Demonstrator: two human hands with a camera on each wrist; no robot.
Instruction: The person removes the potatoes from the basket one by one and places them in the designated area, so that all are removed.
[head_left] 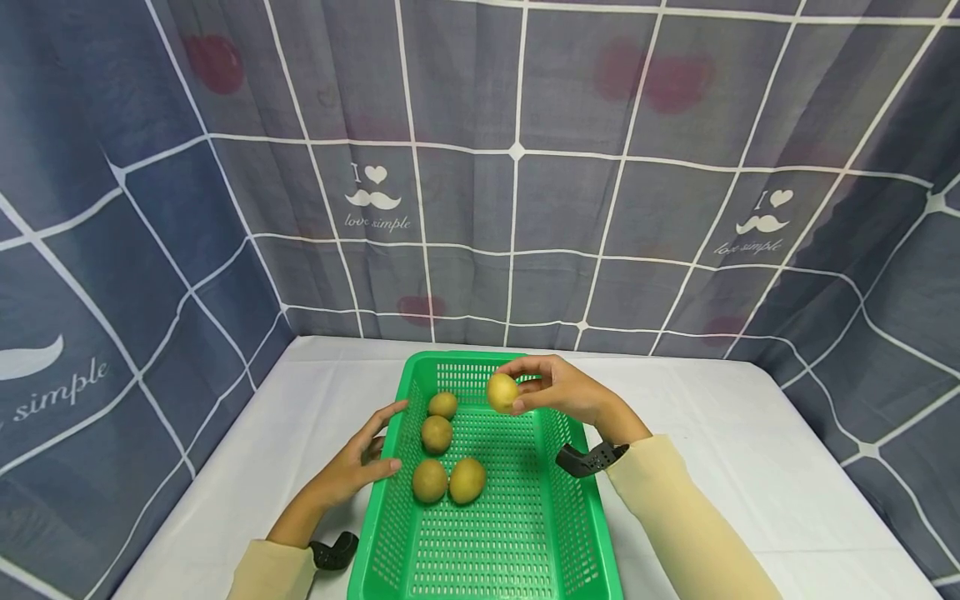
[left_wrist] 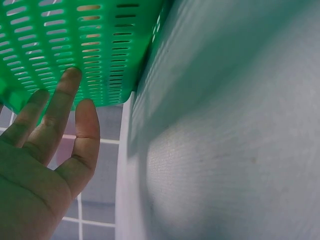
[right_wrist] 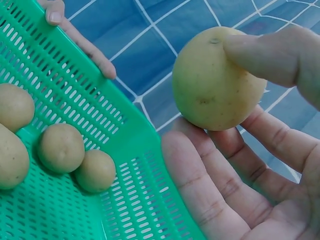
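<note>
Green basket (head_left: 495, 542) holding four potatoes (head_left: 437, 434), right fingers (right_wrist: 192, 185) pinching a fifth potato (right_wrist: 210, 85), left fingers (left_wrist: 59, 102) apart, touching basket

Potato (head_left: 501, 392): yellow-brown, roundish, small dark eyes, pinched in right hand (head_left: 558, 390) above basket's far half. Basket (head_left: 487, 550): green slotted plastic, upright on table (head_left: 720, 450), left hand (head_left: 352, 462) at its left rim. Four more potatoes (head_left: 467, 481) inside, left side: nearest two side by side, probably touching; other two lined up toward far-left corner.
</note>
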